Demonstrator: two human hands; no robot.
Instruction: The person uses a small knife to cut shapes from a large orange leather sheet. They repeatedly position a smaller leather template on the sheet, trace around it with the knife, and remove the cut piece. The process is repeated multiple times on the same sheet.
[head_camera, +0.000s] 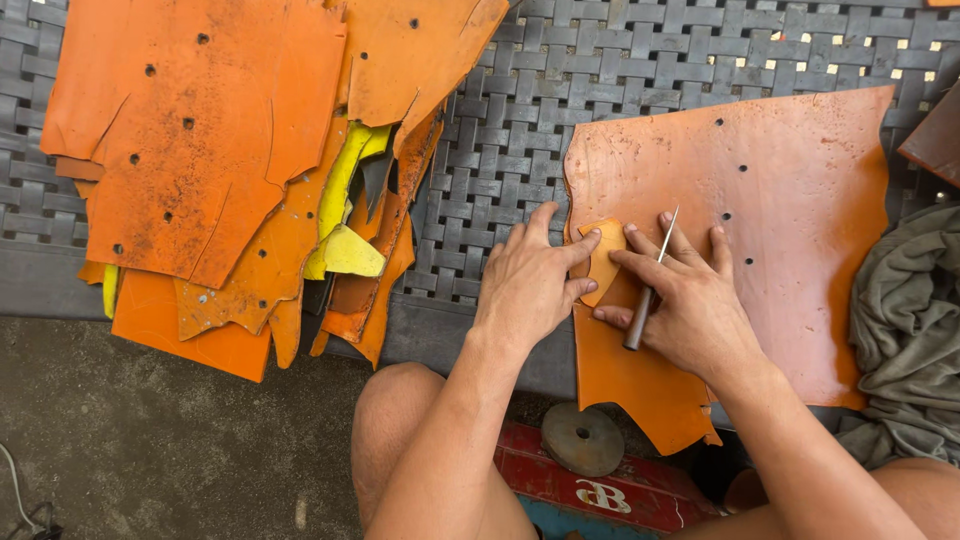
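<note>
Orange sheet (780, 200) lies flat on woven mat (500, 150), small template (604, 258) pinned at its 9 o'clock edge under left hand (525, 285) fingertips, right hand (690, 300) closed around awl (648, 290), shaft pointing 1 o'clock, just beside template.

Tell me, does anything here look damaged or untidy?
Yes. The orange sheets piled at left are torn, ragged-edged, punched with holes and stacked askew, with yellow scraps poking out. The sheet under the hands also has holes and a jagged lower edge.
</note>
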